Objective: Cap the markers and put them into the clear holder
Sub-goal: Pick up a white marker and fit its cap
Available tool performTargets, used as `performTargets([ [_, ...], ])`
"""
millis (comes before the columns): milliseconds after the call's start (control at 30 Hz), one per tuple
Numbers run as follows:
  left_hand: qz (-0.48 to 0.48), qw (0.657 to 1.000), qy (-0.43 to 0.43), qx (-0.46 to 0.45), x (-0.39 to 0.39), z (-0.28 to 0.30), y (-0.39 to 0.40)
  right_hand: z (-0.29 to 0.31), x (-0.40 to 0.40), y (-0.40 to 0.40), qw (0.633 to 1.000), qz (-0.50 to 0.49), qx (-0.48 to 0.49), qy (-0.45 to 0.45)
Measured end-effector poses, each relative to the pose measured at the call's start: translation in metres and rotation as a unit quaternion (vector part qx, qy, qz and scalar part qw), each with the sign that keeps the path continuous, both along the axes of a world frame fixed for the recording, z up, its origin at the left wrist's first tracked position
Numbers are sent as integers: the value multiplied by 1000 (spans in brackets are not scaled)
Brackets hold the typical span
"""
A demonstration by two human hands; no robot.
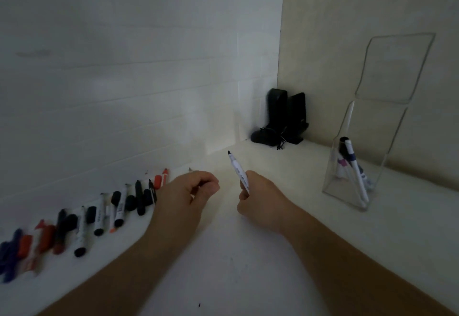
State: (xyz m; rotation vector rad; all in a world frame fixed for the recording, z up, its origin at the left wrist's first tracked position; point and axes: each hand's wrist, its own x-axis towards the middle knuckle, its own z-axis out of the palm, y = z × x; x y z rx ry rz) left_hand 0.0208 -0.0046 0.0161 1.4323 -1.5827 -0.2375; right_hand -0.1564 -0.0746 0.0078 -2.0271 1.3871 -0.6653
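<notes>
Marker in hand: I see an uncapped white marker [238, 169] with a black tip, tilted up and to the left, its bare tip raised above the table [248, 253].
Right hand: my right hand [258, 199] has its fingers [244, 187] closed around the lower barrel of that marker, holding it clear of the table.
Left hand: my left hand [185, 195] is curled into a loose fist just left of the right one, the two hands apart. The fingers are closed on something small; a pale bit shows at the knuckles, but I cannot tell what it is.
Clear holder: the clear holder [357, 166] stands upright to the right of the right hand, against the right wall [360, 29], with a tall transparent back panel. Inside it I see several markers [352, 164] leaning on end, one with a black cap, one with dark blue, one showing purple.
Loose markers: a row of markers and caps [99, 213] lies along the left wall [124, 54], running from beside my left hand down to the lower left edge. I see black, red, orange and blue among them; the nearest ones are blurred.
Corner: two black upright speakers [288, 114] stand in the far corner, with a dark rounded object [263, 136] and a cord at their base.
Light: dim, brightest near the corner of the table.
</notes>
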Motion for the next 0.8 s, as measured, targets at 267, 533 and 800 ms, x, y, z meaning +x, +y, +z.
performTargets([
  [267, -38, 966, 249, 60, 13, -12, -3, 5, -1, 3, 995, -2, -65, -72],
  [533, -11, 977, 208, 44, 19, -16, -7, 15, -4, 10, 983, 111, -137, -41],
  [800, -16, 961, 270, 49, 16, -14, -7, 11, -7, 9, 988, 75, -128, -39],
])
